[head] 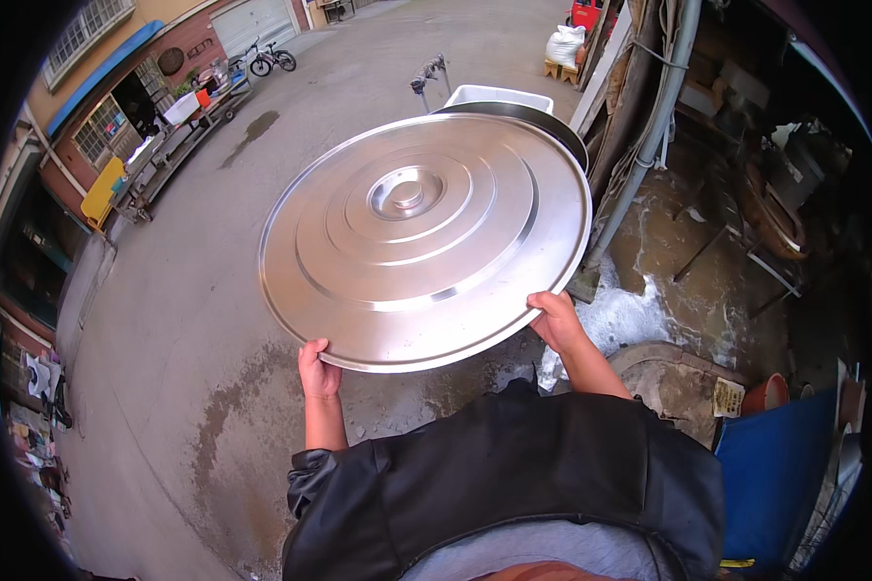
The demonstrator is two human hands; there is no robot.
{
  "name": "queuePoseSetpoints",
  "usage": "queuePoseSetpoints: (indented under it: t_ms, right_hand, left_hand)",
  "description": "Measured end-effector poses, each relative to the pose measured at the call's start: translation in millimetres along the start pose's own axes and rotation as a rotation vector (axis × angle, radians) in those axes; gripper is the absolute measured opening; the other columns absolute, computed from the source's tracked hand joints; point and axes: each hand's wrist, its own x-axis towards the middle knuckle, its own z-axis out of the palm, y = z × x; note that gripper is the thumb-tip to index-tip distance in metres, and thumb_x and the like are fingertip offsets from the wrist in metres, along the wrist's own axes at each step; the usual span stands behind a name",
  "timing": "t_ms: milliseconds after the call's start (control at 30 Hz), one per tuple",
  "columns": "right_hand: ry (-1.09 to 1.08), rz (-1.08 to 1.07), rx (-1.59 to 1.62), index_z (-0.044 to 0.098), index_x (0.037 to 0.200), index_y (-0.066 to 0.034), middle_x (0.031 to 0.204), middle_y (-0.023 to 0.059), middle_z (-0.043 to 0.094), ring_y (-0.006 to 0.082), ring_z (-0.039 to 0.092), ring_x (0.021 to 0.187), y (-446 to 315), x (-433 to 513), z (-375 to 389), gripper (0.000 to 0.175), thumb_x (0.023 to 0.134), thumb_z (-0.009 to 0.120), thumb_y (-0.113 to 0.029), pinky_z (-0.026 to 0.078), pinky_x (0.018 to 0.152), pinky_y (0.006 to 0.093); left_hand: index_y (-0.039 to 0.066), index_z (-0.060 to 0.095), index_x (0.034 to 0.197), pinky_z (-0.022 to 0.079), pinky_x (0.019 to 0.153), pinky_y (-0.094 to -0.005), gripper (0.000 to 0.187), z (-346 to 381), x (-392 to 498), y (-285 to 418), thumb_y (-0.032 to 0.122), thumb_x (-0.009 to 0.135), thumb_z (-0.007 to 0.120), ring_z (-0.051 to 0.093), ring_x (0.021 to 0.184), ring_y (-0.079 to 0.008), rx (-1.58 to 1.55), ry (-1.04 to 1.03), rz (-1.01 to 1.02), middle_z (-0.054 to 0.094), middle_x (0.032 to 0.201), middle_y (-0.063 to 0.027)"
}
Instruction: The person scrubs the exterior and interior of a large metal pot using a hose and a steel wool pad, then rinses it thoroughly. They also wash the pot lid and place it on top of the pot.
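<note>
A large round stainless-steel lid [436, 269] with a recessed centre knob [407, 194] spans the middle of the head view. My left hand [320, 369] grips its near rim at the left, thumb on top and fingers beneath. On the near right part of the rim, my right hand [554, 317] holds on in the same way. Behind the lid's far edge shows the dark rim of another round metal vessel or lid [570, 141]; whether the two touch cannot be told. A white plastic tub [501, 94] is partly visible beyond it.
A grey pole [650, 145] and wooden boards stand close on the right, beside foamy wet ground [625, 312]. A low stone kerb [661, 356] and a blue panel [774, 472] are near my right side. A long cart [182, 138] and a bicycle [270, 58] stand farther off.
</note>
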Motion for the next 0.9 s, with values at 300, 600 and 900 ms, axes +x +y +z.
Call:
queuePoseSetpoints:
  t_ms: [300, 600, 900]
  right_hand:
    - [0.095, -0.119, 0.094, 0.052, 0.117, 0.0091, 0.107, 0.0157, 0.062, 0.0295, 0.061, 0.102, -15.8, 208.9, -74.0, 0.04, 0.08, 0.054, -0.003, 0.046, 0.097, 0.0468]
    - [0.397, -0.218, 0.163, 0.059, 0.089, 0.003, 0.091, 0.0127, 0.062, 0.0295, 0.061, 0.09, -30.8, 380.0, -137.0, 0.013, 0.077, 0.059, -0.003, 0.047, 0.092, 0.0455]
    - [0.566, -0.187, 0.24, 0.045, 0.122, 0.0112, 0.118, 0.0198, 0.057, 0.0375, 0.056, 0.111, 21.4, 405.8, -201.7, 0.05, 0.074, 0.053, 0.004, 0.045, 0.098, 0.052]
  left_hand:
    - [0.001, 0.057, 0.089, 0.051, 0.079, -0.0359, 0.015, 69.6, 255.1, -72.4, -0.001, 0.075, 0.06, 0.059, 0.077, -0.0202, 0.006, -0.062, -0.12, 0.059, 0.08, -0.0049]
    - [0.004, 0.055, 0.077, 0.051, 0.066, -0.0338, 0.006, 137.8, 527.0, -182.0, -0.001, 0.076, 0.059, 0.058, 0.068, -0.0191, 0.028, -0.24, -0.41, 0.056, 0.072, -0.0041]
    - [-0.003, 0.056, 0.106, 0.052, 0.085, -0.041, 0.033, 116.7, 576.9, -269.0, -0.004, 0.073, 0.055, 0.063, 0.088, -0.0271, 0.076, -0.256, -0.604, 0.063, 0.094, -0.0099]
